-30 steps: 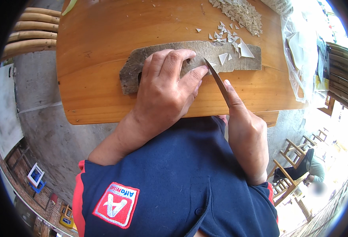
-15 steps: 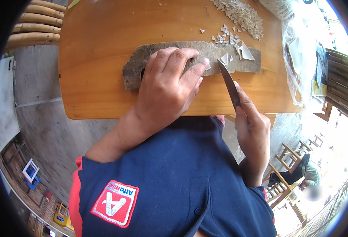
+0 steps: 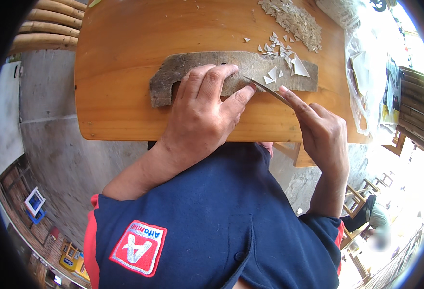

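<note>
A worn grey wooden board point(image 3: 205, 59) lies along the table's near side. My left hand point(image 3: 205, 103) rests on it, fingers spread and pressing down, the thumb near the board's front edge. In my right hand point(image 3: 320, 127) is a knife point(image 3: 274, 94), index finger stretched toward the blade. Its blade points left across the board, the tip between my left thumb and fingers. Just right of the blade lie small white triangular chips point(image 3: 272, 75), with a larger white triangular piece point(image 3: 299, 66) beyond them. Whether a chip lies under my left fingers is hidden.
A heap of small whitish chips point(image 3: 296, 24) covers the table's point(image 3: 125, 72) far right part. Clear plastic bags point(image 3: 359, 72) with white sheets stand at the right edge. Beyond, at lower right, a person point(image 3: 378, 221) is near wooden stools point(image 3: 354, 202).
My right hand has moved right and turned, so the knife now slants further left, its tip closer to my left hand. The left thumb has shifted slightly toward the board's near edge.
</note>
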Demonstrator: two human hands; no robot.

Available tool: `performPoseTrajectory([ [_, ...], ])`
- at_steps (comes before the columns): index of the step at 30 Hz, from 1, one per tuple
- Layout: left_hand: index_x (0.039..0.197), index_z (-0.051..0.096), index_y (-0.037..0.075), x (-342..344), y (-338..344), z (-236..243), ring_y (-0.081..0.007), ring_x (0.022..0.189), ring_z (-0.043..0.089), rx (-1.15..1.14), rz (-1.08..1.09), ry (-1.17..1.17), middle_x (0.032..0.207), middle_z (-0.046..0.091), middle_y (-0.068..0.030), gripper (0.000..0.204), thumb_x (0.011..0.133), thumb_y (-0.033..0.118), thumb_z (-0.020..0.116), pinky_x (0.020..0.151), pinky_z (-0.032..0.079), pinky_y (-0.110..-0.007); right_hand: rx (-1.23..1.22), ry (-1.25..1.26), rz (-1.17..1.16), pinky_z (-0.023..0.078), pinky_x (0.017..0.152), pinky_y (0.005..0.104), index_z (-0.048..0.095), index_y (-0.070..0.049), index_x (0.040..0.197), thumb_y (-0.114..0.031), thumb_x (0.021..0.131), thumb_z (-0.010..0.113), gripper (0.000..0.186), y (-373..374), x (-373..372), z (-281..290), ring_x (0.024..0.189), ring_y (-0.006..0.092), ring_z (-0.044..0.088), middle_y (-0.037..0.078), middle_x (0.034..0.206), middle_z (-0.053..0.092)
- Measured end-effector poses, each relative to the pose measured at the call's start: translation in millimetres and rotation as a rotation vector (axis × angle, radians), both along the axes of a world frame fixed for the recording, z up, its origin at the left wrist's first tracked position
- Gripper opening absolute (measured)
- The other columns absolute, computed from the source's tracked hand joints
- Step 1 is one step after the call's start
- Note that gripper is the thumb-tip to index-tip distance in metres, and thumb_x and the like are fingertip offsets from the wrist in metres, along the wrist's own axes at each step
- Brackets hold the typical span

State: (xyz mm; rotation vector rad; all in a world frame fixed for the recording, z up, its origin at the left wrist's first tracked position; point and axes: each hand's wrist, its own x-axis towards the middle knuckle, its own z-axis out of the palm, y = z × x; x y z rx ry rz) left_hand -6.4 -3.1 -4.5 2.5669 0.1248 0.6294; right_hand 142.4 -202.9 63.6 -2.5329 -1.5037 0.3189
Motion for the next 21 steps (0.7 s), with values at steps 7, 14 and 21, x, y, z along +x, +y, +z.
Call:
performPoseTrajectory([
  [7, 0.117, 0.078, 0.013, 0.2, -0.2, -2.2, -0.0325, 0.114, 0.056, 0.008, 0.01, -0.024, 0.129, 0.062, -0.0134, 0.039, 0.078, 0.006, 0.078, 0.099, 0.049, -0.042, -0.027, -0.02, 0.061, 0.044, 0.055, 0.0407, 0.067, -0.023, 0.143, 0.003, 0.09, 0.066, 0.059, -0.8, 10.1, -2.0, 0.054, 0.0231, 0.05, 0.009, 0.064, 0.046],
  [14, 0.116, 0.078, 0.013, 0.2, -0.1, -1.7, -0.0322, 0.114, 0.056, 0.01, 0.01, -0.028, 0.128, 0.062, -0.0133, 0.04, 0.078, 0.004, 0.078, 0.098, 0.049, -0.042, 0.004, 0.045, 0.087, 0.047, 0.053, 0.0399, 0.064, -0.026, 0.145, 0.005, 0.086, 0.064, 0.067, 0.6, 13.7, -4.8, 0.055, 0.0249, 0.057, 0.009, 0.067, 0.056],
  [21, 0.116, 0.078, 0.012, 0.2, 0.9, 0.0, -0.0324, 0.114, 0.056, 0.01, 0.007, -0.024, 0.129, 0.062, -0.0129, 0.038, 0.08, 0.004, 0.078, 0.098, 0.049, -0.042, 0.046, -0.003, 0.136, 0.049, 0.05, 0.0377, 0.06, -0.031, 0.147, 0.005, 0.081, 0.063, 0.076, 0.6, 17.7, -11.4, 0.053, 0.0232, 0.059, 0.007, 0.068, 0.059],
])
